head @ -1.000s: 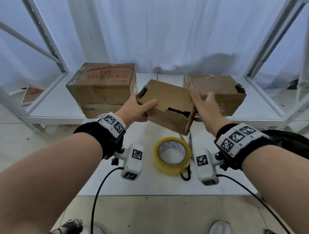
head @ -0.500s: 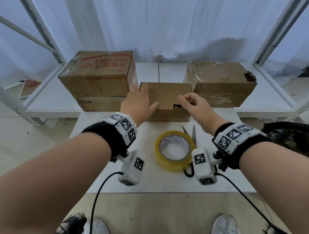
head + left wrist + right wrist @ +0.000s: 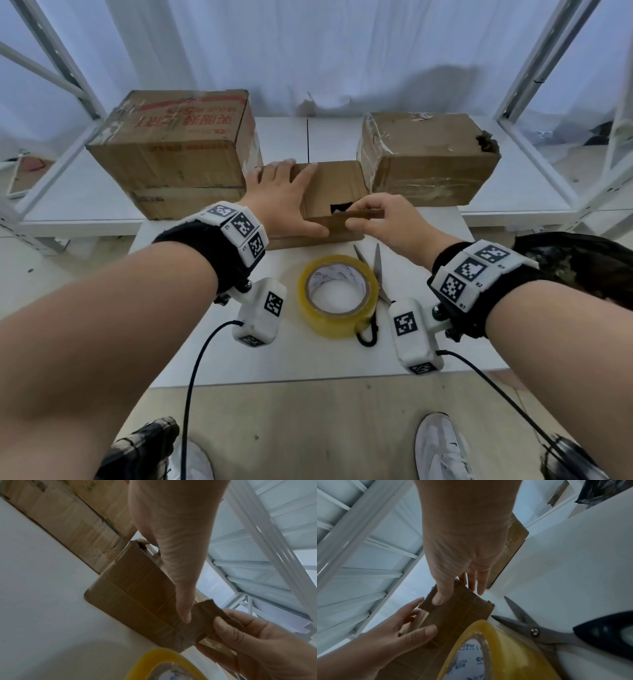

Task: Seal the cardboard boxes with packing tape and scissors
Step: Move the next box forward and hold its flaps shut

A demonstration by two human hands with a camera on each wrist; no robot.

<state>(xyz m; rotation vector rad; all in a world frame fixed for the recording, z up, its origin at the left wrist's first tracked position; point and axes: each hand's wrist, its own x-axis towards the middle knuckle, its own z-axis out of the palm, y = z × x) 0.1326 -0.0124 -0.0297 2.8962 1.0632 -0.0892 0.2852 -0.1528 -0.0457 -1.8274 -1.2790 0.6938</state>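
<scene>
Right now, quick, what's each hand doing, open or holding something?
Left hand: open, flat on the small box.
Right hand: pinching the box's torn flap.

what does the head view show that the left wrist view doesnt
Only the head view shows the scissors, the torn box on the right, the printed top of the big left box and the person's shoes.

Only the left wrist view shows the small box's side face close up.

Both show the left hand flat on the small box, the right hand pinching its torn flap, and the tape roll.
</scene>
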